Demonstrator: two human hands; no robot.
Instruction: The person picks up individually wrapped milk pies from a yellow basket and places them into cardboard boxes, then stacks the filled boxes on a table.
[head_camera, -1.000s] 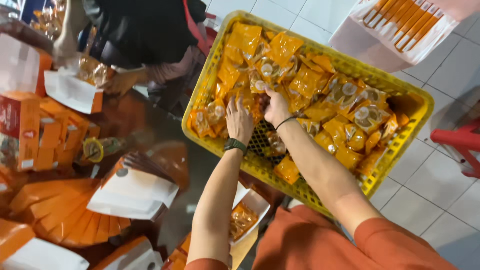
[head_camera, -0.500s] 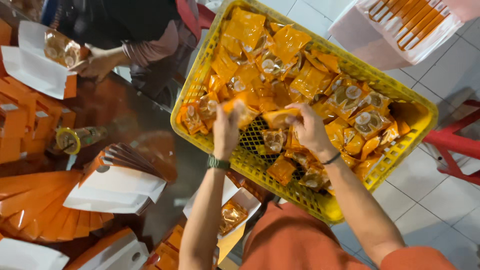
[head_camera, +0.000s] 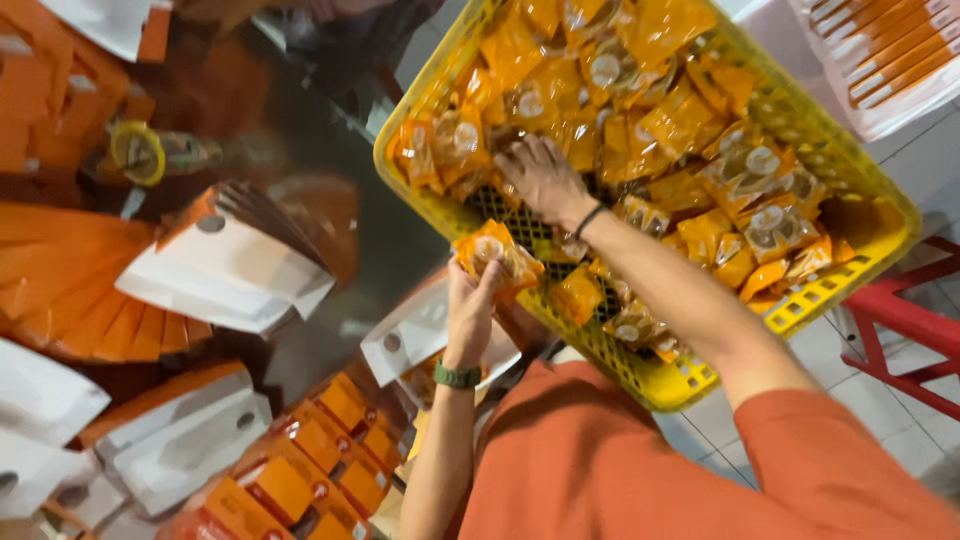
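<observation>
A yellow plastic crate (head_camera: 800, 310) holds several orange snack packets (head_camera: 690, 110). My left hand (head_camera: 470, 300), with a green watch on the wrist, grips an orange packet (head_camera: 497, 255) above the crate's near rim. My right hand (head_camera: 540, 175), with a dark band on the wrist, reaches into the crate with its fingers spread on the packets at the left side. An open white and orange box (head_camera: 420, 335) lies just below my left hand.
Stacks of flat white and orange box blanks (head_camera: 225, 265) cover the dark table (head_camera: 360, 200) at left. Filled orange boxes (head_camera: 320, 460) sit near my lap. A tape roll (head_camera: 135, 152) lies upper left. A red stool (head_camera: 900, 310) and a white crate (head_camera: 880, 60) stand at right.
My left hand has pulled a packet out of the crate toward the open box. My right hand has moved back among the packets. The view has shifted left.
</observation>
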